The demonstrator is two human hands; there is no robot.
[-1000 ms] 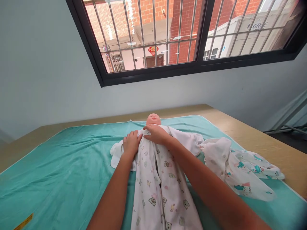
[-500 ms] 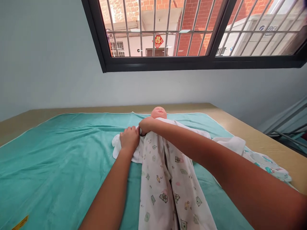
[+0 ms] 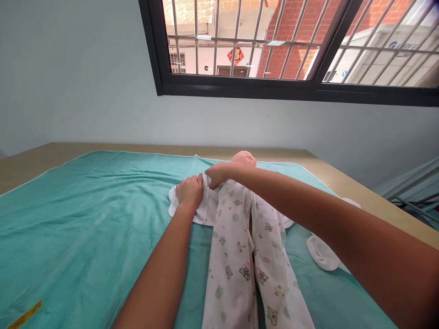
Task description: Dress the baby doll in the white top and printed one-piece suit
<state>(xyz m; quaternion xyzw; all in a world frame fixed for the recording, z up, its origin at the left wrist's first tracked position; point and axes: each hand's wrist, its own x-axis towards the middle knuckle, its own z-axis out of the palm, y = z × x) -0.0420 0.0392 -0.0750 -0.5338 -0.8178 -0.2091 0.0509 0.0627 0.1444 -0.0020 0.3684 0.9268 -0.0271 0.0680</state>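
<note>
Now | doll (image 3: 243, 157) lies face-up on teal sheet (image 3: 85, 237) | right hand (image 3: 216, 175) shifts from its chest to white sleeve (image 3: 210, 205), pinching it; left hand (image 3: 190, 192) clasps sleeve too | work apparently centres there

Near the table's (image 3: 44, 157) far edge, a doll (image 3: 244, 157) lies on a teal cloth (image 3: 103, 228), patterned trousers (image 3: 233, 256) spread toward the near edge. The left hand (image 3: 190, 192) curls over a white top (image 3: 209, 208); just beside, the right hand (image 3: 216, 174) pinches it, forearm (image 3: 308, 205) crossing the doll.
</note>
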